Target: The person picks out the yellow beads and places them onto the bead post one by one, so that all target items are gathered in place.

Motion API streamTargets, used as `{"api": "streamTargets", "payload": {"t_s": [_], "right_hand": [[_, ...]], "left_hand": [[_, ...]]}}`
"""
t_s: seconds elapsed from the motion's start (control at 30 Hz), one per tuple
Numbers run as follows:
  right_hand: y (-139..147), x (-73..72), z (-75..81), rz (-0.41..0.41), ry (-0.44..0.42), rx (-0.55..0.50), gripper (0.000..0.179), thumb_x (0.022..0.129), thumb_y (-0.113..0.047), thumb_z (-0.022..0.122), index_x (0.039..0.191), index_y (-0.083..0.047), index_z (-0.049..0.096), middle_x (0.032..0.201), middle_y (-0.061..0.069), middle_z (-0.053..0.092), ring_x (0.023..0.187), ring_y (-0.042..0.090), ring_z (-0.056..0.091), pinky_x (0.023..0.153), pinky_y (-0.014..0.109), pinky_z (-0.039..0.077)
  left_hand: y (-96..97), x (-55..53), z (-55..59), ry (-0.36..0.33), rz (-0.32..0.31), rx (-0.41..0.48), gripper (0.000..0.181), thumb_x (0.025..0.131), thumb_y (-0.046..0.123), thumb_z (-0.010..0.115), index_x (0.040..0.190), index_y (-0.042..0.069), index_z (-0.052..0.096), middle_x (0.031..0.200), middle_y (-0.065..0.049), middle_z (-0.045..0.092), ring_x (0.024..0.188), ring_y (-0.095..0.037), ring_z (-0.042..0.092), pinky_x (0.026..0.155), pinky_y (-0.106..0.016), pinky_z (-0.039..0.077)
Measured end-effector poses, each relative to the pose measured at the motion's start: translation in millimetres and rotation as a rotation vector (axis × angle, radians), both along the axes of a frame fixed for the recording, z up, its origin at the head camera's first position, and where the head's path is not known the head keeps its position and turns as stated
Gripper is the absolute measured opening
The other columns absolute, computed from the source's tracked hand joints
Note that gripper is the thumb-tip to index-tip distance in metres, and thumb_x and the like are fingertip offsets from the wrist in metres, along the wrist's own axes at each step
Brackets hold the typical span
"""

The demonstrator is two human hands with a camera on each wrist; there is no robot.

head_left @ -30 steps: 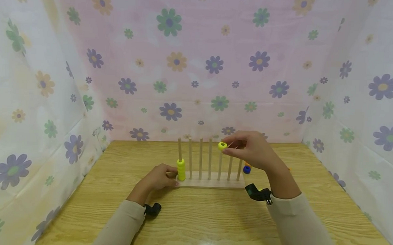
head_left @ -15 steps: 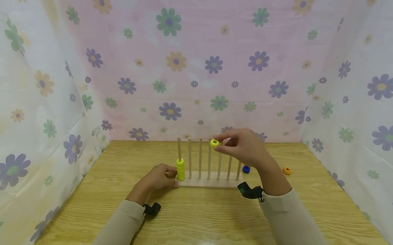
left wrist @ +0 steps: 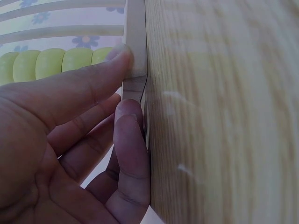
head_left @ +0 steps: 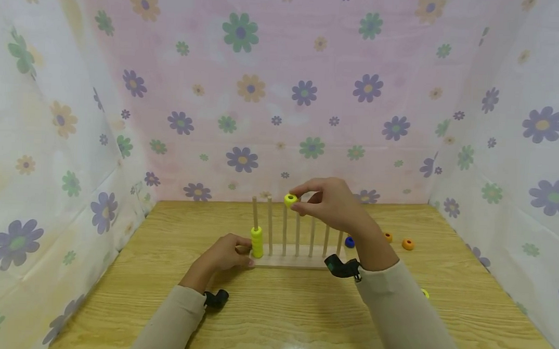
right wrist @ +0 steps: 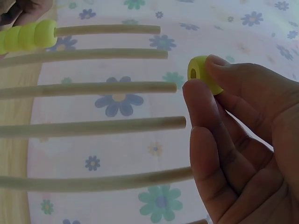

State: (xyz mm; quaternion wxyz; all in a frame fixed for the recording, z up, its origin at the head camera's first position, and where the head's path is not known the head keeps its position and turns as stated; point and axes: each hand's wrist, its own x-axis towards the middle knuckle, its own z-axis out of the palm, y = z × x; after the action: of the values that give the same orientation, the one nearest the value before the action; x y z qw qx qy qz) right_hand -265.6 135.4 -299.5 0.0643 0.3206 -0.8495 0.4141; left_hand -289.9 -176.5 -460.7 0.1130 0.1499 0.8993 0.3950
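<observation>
A wooden peg rack [head_left: 285, 261] with several upright pegs stands on the table. Its leftmost peg carries a stack of yellow beads [head_left: 257, 242]. My left hand [head_left: 225, 253] holds the rack's left end, thumb on the base beside the stack and fingers curled at its end, as the left wrist view shows. With thumb and fingertips my right hand [head_left: 331, 202] pinches one yellow bead [right wrist: 203, 74], its hole showing. In the head view this bead overlaps the top of the third peg from the left; in the right wrist view a gap separates it from the peg tips [right wrist: 173, 87].
Behind the rack's right end lies a blue bead [head_left: 349, 242]. Two orange beads, one [head_left: 408, 244] farther right, lie beyond the right forearm. A yellow bead [head_left: 425, 294] peeks out beside the right sleeve. Flowered cloth [head_left: 283, 91] walls the table at back and sides.
My right hand has carried the yellow bead leftward and slightly up along the peg tops. More beads show at the right as the arm shifts. The left hand stays on the rack.
</observation>
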Motion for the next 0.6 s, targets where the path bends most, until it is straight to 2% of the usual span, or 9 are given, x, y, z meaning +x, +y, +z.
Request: {"api": "streamTargets", "payload": {"t_s": [0.17,0.37,0.6], "right_hand": [[-8,0.0,2.2,0.019,-0.015,-0.018,0.027,0.094,-0.026,0.079,0.120,-0.024,0.078,0.110,-0.003,0.073,0.083,0.016,0.078,0.067,0.036,0.061],[-16,-2.3,2.0,0.016,-0.014,-0.012,0.025,0.094,-0.024,0.080,0.119,-0.024,0.078,0.114,-0.005,0.073,0.081,0.011,0.076,0.070,0.033,0.063],[-22,-4.7,-0.1,0.023,-0.028,-0.026,0.026,0.094,-0.023,0.080,0.120,-0.024,0.078,0.114,-0.005,0.073,0.080,0.014,0.077,0.067,0.035,0.061]], "left_hand": [[-0.2,0.7,1.2,0.002,-0.010,0.013,0.049,0.086,0.021,0.087,0.133,0.022,0.073,0.141,-0.005,0.066,0.139,-0.038,0.054,0.112,-0.059,0.045],[-1.3,0.9,1.9,0.003,-0.019,0.030,0.048,0.086,0.020,0.087,0.132,0.022,0.073,0.140,-0.005,0.067,0.138,-0.039,0.054,0.111,-0.058,0.046],[-2.0,-0.9,-0.3,0.002,-0.020,0.032,0.046,0.086,0.020,0.087,0.131,0.023,0.074,0.138,-0.004,0.068,0.137,-0.039,0.055,0.111,-0.058,0.047]]}}
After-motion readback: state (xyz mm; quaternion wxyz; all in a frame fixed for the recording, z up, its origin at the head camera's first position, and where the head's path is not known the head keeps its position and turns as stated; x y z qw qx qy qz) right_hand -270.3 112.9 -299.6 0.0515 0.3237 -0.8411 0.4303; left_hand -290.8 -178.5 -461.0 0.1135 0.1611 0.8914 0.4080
